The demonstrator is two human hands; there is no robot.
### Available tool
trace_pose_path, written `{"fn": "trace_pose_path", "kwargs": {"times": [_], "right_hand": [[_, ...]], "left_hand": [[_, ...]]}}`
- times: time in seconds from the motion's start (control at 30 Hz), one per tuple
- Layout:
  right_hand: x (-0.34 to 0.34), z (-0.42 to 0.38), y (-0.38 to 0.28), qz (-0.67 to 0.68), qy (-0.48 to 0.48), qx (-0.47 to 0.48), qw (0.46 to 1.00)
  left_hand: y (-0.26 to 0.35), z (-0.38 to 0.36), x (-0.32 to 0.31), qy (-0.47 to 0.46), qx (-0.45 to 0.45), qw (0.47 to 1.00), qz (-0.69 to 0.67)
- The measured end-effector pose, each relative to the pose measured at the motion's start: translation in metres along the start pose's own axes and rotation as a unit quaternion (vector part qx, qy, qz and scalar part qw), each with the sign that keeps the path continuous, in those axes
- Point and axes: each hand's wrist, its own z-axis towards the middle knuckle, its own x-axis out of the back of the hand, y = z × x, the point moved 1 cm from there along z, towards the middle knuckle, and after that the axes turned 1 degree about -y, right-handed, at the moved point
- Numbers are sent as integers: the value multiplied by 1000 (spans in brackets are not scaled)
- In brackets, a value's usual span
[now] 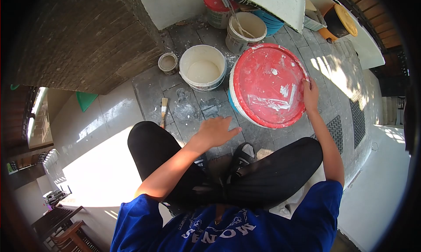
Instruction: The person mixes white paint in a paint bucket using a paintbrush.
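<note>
The person was crouched on the paved floor (193, 107) with a big bucket under a red lid (268, 84) right in front of their knees. Right hand (310, 95) rested on the lid's far right edge, fingers curled over the rim. Left hand (215, 132) hovered just left of the bucket, fingers spread apart and holding nothing — not touching the lid as far as I could tell. Just beyond it sat an open white bucket (202, 67) with pale paint inside, a small tin (168, 62) beside that, and a paintbrush (164, 109) lay on the floor near the left knee.
</note>
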Motion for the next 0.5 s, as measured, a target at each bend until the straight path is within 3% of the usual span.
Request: {"fn": "trace_pose_path", "kwargs": {"times": [0.07, 0.1, 0.17, 0.27, 0.47, 0.5], "right_hand": [[7, 4, -1, 75, -87, -118, 986], [9, 4, -5, 112, -131, -176, 969], [15, 3, -17, 181, -179, -221, 941], [16, 6, -24, 233, -225, -260, 909], [15, 11, -3, 245, -241, -254, 904], [16, 13, -4, 242, -253, -261, 900]], "left_hand": [[-5, 13, -15, 60, -35, 994, -90], [-3, 18, -19, 57, -22, 977, -206], [4, 29, -27, 52, 2, 903, -427], [7, 40, -44, 79, 32, 810, -580], [20, 43, -51, 129, 54, 724, -675], [17, 45, -50, 104, 50, 733, -671]]}}
